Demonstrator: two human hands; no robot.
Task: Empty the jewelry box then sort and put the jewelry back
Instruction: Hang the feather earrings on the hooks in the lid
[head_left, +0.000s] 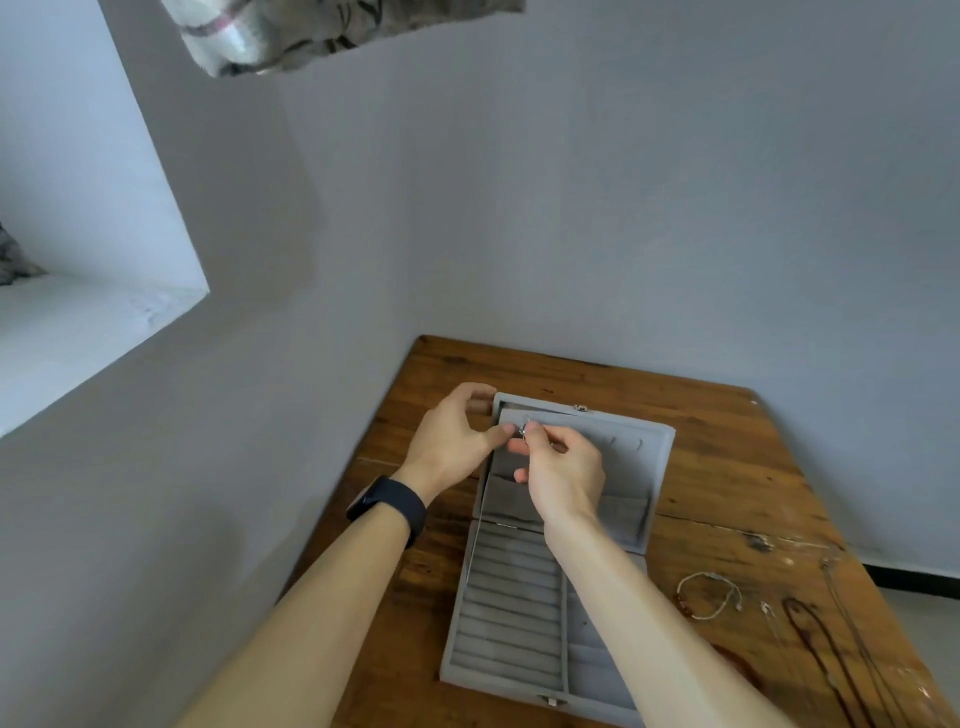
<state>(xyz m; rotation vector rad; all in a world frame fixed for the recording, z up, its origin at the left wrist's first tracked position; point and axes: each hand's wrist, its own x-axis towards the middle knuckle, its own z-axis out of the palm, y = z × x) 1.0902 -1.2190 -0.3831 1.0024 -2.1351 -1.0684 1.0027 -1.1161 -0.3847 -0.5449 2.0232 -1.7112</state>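
The left hand, a dark wristband behind it, sits at about 11 o'clock of the open grey jewelry box. Its fingers curl beside the lid's far corner, and its thumb tip meets a small silvery piece. Whether it grips the lid I cannot tell.

The right hand pinches that piece between thumb and fingertips, just over the lid's lining. In the base at 6 o'clock, the ring rolls look bare. The right forearm partly hides the compartments beside them.

On the wooden counter, at 3 o'clock of the base, lies a bracelet, and at 4 o'clock lie thin necklaces.

Emptying looks largely done. The pinched piece may be the last out or the first going back. Nearly all the sorting and returning seems left.
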